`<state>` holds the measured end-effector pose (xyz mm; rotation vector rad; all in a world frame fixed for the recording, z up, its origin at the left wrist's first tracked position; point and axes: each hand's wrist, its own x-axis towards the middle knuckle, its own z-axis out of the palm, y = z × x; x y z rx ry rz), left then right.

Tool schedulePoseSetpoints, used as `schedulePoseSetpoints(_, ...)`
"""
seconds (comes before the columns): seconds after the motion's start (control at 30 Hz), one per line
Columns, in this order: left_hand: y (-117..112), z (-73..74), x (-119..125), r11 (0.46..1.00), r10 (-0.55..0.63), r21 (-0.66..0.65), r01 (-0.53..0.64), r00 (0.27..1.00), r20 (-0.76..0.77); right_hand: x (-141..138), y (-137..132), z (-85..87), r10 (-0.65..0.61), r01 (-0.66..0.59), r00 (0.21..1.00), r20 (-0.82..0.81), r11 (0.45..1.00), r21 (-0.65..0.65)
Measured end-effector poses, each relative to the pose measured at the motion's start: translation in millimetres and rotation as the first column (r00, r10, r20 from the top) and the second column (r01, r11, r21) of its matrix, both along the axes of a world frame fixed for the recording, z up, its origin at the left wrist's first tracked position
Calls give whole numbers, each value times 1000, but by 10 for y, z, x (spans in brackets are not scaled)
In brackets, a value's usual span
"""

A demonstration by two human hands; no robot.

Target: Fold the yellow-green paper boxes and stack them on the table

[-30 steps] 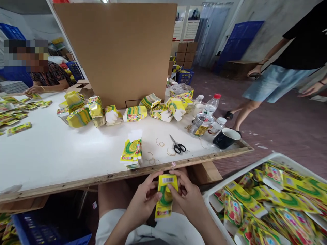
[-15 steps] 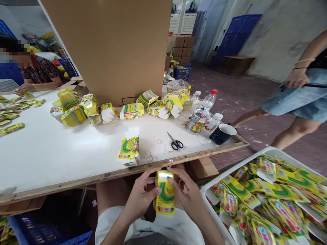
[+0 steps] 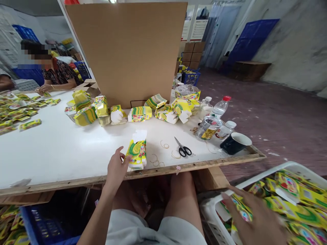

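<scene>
My left hand (image 3: 118, 166) reaches over the table's front edge, fingers apart. Its thumb side meets the left edge of a small stack of flat yellow-green cartons (image 3: 137, 152), and I see nothing gripped. My right hand (image 3: 258, 217), smeared by motion, hangs over the white plastic basket (image 3: 214, 212) at the lower right. Thumb and fingers look spread, with no carton visible in them. Yellow-green packets (image 3: 293, 207) with white flaps fill that basket, partly hidden by the hand.
Black-handled scissors (image 3: 184, 150) and rubber bands (image 3: 156, 160) lie right of the stack. Bundled cartons (image 3: 140, 114) line a tall cardboard panel (image 3: 127, 51). A dark mug (image 3: 233, 144) and bottles stand near the right edge. A co-worker (image 3: 60, 73) sits far left; a blue crate (image 3: 46, 224) is below.
The carton between both hands over my lap is out of them. My left hand moved up-left to the stack, my right hand swung over the basket. The person standing at right left the view.
</scene>
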<state>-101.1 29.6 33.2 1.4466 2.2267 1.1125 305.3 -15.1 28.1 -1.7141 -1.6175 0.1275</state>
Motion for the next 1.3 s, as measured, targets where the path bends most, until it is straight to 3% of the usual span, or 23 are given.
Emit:
schedulePoseSetpoints(0.1,-95,34,-37,1000,-8,11,8,999,47,-581,41,-5,152,-154,985,-80,988,-18)
schedulePoseSetpoints(0.2,-333,189,165,995,-87,62,79,986,141,-1136,2,115,324,-317,922,-210,946,68)
schedulePoseSetpoints(0.27,-506,278,406,965,-248,147,216,936,251,-1416,-42,208,438,-418,869,-228,898,135)
schedulePoseSetpoints(0.33,-641,315,659,896,-441,219,387,838,323,-1601,-69,259,513,-487,829,-224,858,163)
schedulePoseSetpoints(0.4,-717,307,849,857,-512,270,438,775,370,-1689,-73,247,512,-491,813,-277,859,145)
schedulePoseSetpoints(0.5,-737,257,954,834,-549,251,491,696,463,-1704,-76,151,396,-407,782,-481,909,86)
schedulePoseSetpoints(0.53,-728,235,955,814,-566,235,531,634,528,-1698,-86,116,356,-384,752,-555,921,70)
schedulePoseSetpoints(0.6,-704,183,949,755,-562,225,616,431,706,-1693,-120,66,317,-377,676,-666,925,57)
schedulePoseSetpoints(0.7,-675,89,979,720,-413,251,647,109,904,-1708,-175,49,344,-424,599,-723,902,79)
schedulePoseSetpoints(0.77,-664,33,1027,730,-341,267,629,-3,940,-1714,-194,57,373,-447,596,-711,890,91)
schedulePoseSetpoints(0.83,-652,-7,1071,750,-311,286,596,-62,948,-1704,-194,58,391,-440,628,-672,892,107)
schedulePoseSetpoints(0.9,-633,-40,1094,803,-300,289,521,-66,952,-1681,-179,38,356,-362,693,-627,924,124)
schedulePoseSetpoints(0.97,-609,-74,1097,861,-301,280,424,-20,954,-1649,-155,-4,310,-301,742,-594,946,117)
schedulePoseSetpoints(1.03,-585,-106,1090,891,-311,270,366,57,949,-1614,-131,-55,318,-355,743,-589,933,56)
schedulePoseSetpoints(1.13,-570,-129,1084,884,-343,252,394,181,922,-1568,-102,-113,327,-438,711,-623,898,-29)
schedulePoseSetpoints(1.23,-588,-117,1078,868,-414,264,420,319,853,-1529,-78,-119,257,-390,682,-685,920,-43)
schedulePoseSetpoints(1.3,-610,-99,1053,857,-452,292,424,348,822,-1493,-63,-105,263,-404,628,-733,915,-18)
